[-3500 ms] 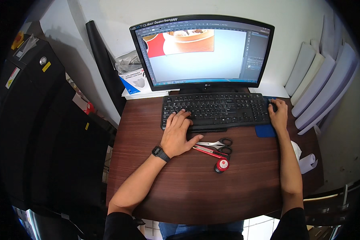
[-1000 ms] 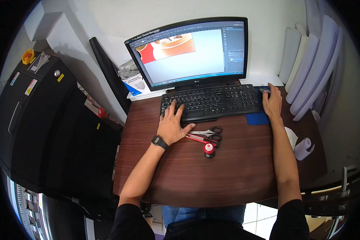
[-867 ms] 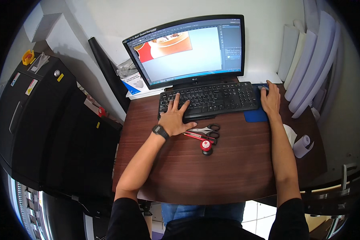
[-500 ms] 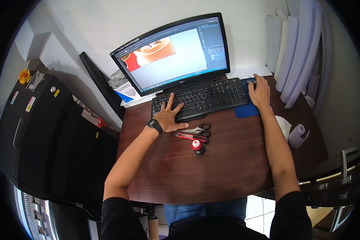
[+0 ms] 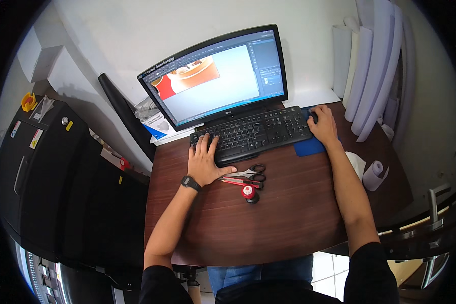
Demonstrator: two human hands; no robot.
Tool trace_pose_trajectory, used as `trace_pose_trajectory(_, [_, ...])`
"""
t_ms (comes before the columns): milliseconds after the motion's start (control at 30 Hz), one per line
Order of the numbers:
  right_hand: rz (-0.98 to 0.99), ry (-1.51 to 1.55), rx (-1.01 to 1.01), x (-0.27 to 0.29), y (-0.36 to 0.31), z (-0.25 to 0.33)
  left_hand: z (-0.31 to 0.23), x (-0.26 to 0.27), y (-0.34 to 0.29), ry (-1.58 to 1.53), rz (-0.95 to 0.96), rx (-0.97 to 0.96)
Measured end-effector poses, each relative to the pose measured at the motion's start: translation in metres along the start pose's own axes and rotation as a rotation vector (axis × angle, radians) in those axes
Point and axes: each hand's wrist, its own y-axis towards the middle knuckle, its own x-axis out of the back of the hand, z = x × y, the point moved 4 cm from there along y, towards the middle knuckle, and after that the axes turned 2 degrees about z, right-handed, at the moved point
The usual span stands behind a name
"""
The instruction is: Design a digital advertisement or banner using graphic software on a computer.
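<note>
My left hand (image 5: 203, 164) rests at the left end of a black keyboard (image 5: 253, 133), fingertips on the keys and thumb stretched out to the right. Its fingers are slightly apart and hold nothing. Just beside the thumb lie scissors (image 5: 248, 173) with black handles, a red and black utility knife (image 5: 244, 183) and a round red-topped stamp (image 5: 249, 193). On a blue mouse pad (image 5: 309, 148), my right hand (image 5: 325, 127) is curled over a dark mouse (image 5: 313, 117), which it partly hides. Beyond the keyboard, a monitor (image 5: 213, 96) displays image-editing software with a cropped red and orange picture.
A small paper roll (image 5: 374, 175) lies right of my right forearm. Tall rolls (image 5: 357, 76) lean against the wall at the far right. Left of the brown desk (image 5: 268, 228) stands a large black machine (image 5: 40, 167); a long black tube (image 5: 124, 114) leans behind the desk's left side.
My left hand has shifted left on the keyboard, its fingers closer together than before. My right hand's fingers have drawn in around the mouse. The whole view has tilted slightly.
</note>
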Motion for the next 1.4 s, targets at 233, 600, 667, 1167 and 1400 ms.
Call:
trace_pose_trajectory(233, [-0.032,-0.046,-0.04,0.003,-0.001,0.001,0.004,-0.004,-0.016,-0.267,-0.17,0.105])
trace_pose_trajectory(600, [-0.015,-0.094,-0.026,0.003,-0.001,0.003,0.009,-0.012,-0.016,-0.399,-0.131,0.123])
trace_pose_trajectory(667, [-0.016,-0.096,-0.01,0.006,-0.002,0.001,0.008,-0.014,-0.015,-0.416,-0.144,0.123])
trace_pose_trajectory(1167, [0.032,-0.1,0.017,0.002,-0.001,0.006,0.012,-0.021,-0.019,-0.461,-0.13,0.116])
trace_pose_trajectory(1400, [0.033,-0.1,0.017,-0.002,0.0,0.0,0.011,-0.018,-0.019,-0.465,-0.128,0.115])
